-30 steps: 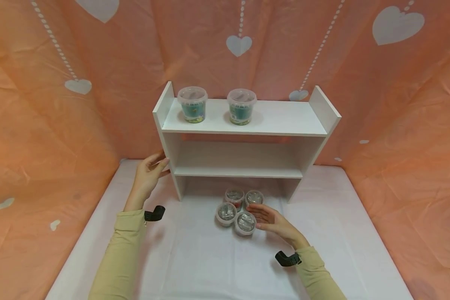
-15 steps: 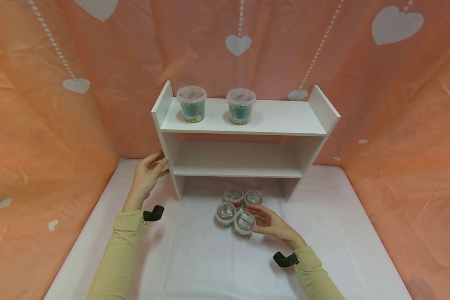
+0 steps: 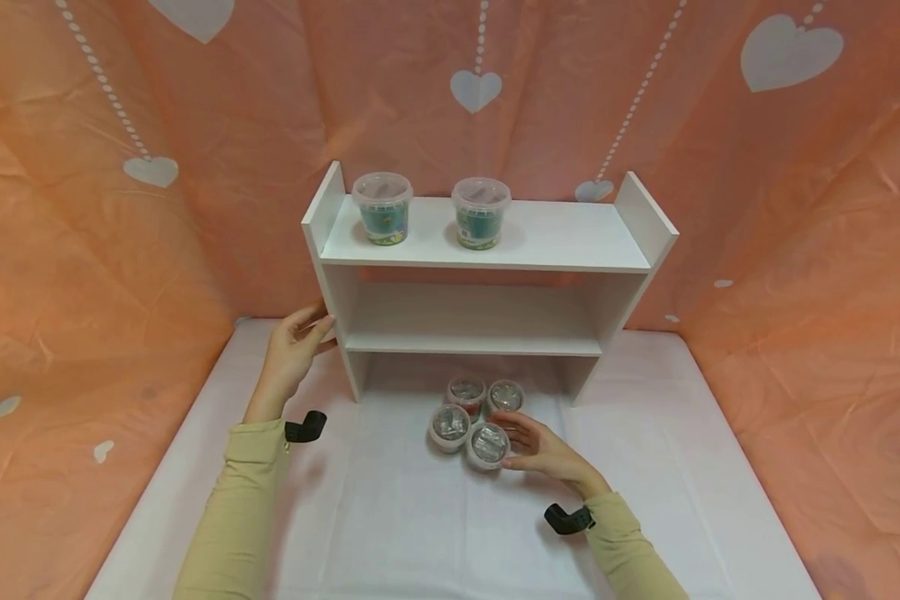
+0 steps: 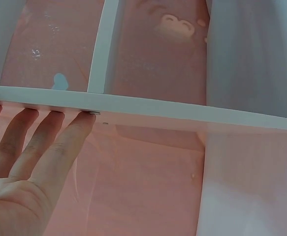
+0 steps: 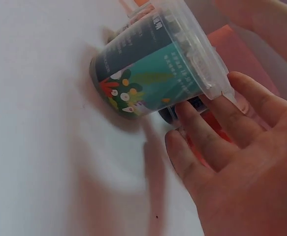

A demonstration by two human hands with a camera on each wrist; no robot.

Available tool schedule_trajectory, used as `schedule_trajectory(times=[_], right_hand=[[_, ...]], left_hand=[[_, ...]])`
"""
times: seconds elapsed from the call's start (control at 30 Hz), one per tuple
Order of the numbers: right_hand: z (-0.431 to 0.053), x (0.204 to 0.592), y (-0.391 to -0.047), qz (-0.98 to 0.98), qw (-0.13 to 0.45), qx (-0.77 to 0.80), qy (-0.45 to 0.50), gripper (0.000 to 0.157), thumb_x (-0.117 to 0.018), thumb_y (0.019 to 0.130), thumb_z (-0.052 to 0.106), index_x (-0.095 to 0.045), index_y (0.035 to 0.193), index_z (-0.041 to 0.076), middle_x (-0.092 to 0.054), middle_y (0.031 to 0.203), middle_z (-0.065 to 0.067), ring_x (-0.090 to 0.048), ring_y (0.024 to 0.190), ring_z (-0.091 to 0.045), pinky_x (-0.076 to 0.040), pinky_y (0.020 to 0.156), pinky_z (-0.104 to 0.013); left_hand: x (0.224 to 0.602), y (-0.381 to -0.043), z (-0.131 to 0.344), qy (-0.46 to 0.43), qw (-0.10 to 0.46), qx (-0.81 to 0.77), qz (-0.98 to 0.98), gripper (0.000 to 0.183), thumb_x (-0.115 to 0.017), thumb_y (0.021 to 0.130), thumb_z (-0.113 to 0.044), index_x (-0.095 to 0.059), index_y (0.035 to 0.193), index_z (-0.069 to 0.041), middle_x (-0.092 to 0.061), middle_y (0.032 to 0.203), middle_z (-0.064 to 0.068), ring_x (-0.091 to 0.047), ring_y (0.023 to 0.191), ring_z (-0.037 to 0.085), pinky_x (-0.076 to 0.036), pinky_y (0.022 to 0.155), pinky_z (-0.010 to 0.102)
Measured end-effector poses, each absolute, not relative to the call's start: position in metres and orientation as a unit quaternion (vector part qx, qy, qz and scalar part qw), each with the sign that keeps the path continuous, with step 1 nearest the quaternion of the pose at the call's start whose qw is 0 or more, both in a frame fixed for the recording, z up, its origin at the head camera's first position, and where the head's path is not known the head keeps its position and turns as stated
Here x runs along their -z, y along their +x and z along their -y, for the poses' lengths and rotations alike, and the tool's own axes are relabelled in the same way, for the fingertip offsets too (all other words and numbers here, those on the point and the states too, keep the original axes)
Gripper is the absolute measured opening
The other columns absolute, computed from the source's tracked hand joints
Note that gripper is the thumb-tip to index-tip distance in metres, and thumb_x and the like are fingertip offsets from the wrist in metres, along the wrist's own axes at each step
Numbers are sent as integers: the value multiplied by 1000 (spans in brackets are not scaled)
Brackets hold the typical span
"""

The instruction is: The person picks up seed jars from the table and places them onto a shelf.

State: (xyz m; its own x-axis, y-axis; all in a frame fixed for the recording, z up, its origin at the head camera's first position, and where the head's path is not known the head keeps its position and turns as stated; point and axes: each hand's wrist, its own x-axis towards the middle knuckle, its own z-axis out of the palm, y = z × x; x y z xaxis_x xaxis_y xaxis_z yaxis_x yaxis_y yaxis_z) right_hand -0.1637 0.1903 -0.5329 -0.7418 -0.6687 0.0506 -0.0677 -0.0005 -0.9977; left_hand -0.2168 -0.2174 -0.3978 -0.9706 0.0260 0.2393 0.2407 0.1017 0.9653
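Observation:
My left hand (image 3: 288, 358) is at the left side of a white shelf unit (image 3: 472, 346). In the left wrist view, the straight fingertips (image 4: 86, 120) press the outer face of its side panel (image 4: 148, 105). My right hand (image 3: 547, 454) reaches about the right side of a lidded plastic tub (image 3: 488, 446), its fingers slightly bent and spread. In the right wrist view, some fingers touch the rim of this tub (image 5: 148, 73), which has a vegetable print. The thumb tip is out of that view. Beside it stand three more tubs, one of them red (image 3: 467, 392).
Two green lidded tubs, one at the left (image 3: 382, 212) and one nearer the middle (image 3: 481, 217), stand on the top shelf. A white cloth (image 3: 405, 525) covers the table. An orange curtain with white hearts (image 3: 476, 90) surrounds it on three sides.
My right hand has moved slightly left, and its thumb has come in against the front tub. The left hand stays at the shelf. The view has shifted a little.

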Motion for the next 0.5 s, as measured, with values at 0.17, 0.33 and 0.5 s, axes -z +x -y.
schedule_trajectory(times=[0.17, 0.33, 0.5], right_hand=[[-187, 537, -164, -678, 225, 644, -273, 77, -74, 81, -2, -30, 145, -6, -30, 148, -24, -31, 134, -40, -38, 106, -37], [-184, 541, -164, -686, 212, 636, -283, 77, -74, 80, -3, -31, 144, -6, -33, 146, -25, -33, 132, -40, -38, 105, -30], [-182, 542, -164, -691, 209, 634, -276, 76, -76, 80, -1, -34, 143, -5, -36, 145, -23, -36, 131, -36, -40, 103, -28]], left_hand=[[398, -218, 218, -91, 84, 664, 737, 48, -57, 98, -16, -45, 140, 2, -47, 135, 24, -51, 120, 32, -50, 90, 45], [398, -218, 217, -91, 85, 666, 735, 48, -57, 98, -16, -45, 139, 3, -47, 135, 25, -52, 119, 30, -50, 89, 45], [398, -217, 217, -91, 85, 666, 735, 48, -57, 97, -16, -45, 139, 3, -47, 136, 25, -51, 120, 31, -50, 89, 45]])
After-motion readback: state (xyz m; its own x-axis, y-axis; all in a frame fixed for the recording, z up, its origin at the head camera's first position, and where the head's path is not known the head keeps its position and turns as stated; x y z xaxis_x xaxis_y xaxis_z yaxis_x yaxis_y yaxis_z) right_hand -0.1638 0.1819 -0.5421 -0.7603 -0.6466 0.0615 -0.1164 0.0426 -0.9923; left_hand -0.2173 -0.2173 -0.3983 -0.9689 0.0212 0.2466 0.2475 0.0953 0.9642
